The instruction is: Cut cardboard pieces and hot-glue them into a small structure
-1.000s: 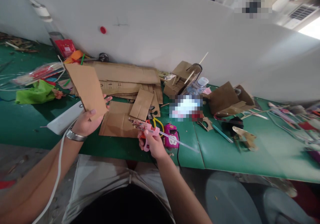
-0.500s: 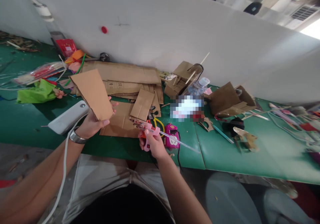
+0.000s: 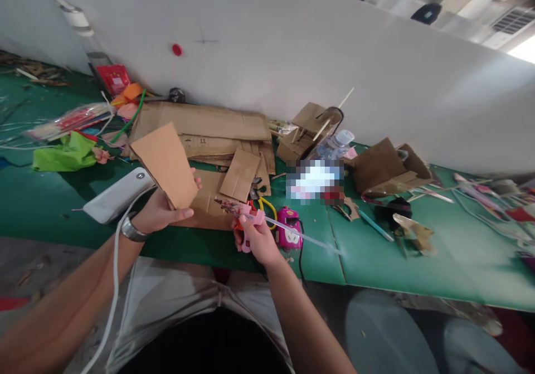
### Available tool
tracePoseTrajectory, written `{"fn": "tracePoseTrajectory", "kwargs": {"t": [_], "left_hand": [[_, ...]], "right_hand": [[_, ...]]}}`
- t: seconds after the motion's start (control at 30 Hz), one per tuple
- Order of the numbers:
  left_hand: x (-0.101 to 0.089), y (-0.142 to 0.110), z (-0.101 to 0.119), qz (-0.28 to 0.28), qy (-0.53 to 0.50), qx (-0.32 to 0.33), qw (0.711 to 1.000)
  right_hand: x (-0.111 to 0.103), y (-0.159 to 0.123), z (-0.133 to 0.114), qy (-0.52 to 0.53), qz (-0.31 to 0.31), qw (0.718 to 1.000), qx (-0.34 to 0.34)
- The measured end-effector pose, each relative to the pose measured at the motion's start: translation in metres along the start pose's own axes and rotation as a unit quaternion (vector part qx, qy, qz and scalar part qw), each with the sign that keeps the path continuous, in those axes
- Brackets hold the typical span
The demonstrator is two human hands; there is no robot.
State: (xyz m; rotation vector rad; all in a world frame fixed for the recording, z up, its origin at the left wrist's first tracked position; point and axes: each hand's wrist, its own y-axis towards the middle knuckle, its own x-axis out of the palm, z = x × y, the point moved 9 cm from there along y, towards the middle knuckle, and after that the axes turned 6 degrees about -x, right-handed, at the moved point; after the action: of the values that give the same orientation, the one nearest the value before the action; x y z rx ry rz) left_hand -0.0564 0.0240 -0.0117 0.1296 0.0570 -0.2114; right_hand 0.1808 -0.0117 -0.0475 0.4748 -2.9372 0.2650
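- Left hand grips a tilted card, left of centre; right hand is closed round a glue gun, just right of the card, nozzle pointing left.
- Step in hand looks like holding both ready, apart; the next move would call for a steady card, fingers clear of the nozzle.
- Far: pale wall.
- Before it: green table.
- Near right: grey stool, below the table.
- Far middle: cardboard sheets.
- Right: open box.
- Near middle: pink socket block.
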Motion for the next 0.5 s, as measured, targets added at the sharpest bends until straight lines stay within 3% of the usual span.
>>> {"fn": "tracePoseTrajectory", "kwargs": {"t": [0.1,0.23,0.37,0.5], "left_hand": [[0.013,-0.002,0.002,-0.045,0.101,0.023,0.994],[0.028,-0.002,0.000,-0.085,0.256,0.073,0.960],[0.034,-0.001,-0.004,-0.080,0.310,0.098,0.942],[0.037,-0.001,-0.005,-0.055,0.323,0.119,0.937]], "right_hand": [[0.000,0.000,-0.007,-0.114,-0.017,0.993,-0.005],[-0.007,0.001,-0.014,-0.226,-0.015,0.974,-0.018],[-0.007,0.003,-0.015,-0.255,-0.020,0.967,-0.010],[-0.001,0.007,-0.022,-0.244,-0.029,0.968,-0.046]]}}
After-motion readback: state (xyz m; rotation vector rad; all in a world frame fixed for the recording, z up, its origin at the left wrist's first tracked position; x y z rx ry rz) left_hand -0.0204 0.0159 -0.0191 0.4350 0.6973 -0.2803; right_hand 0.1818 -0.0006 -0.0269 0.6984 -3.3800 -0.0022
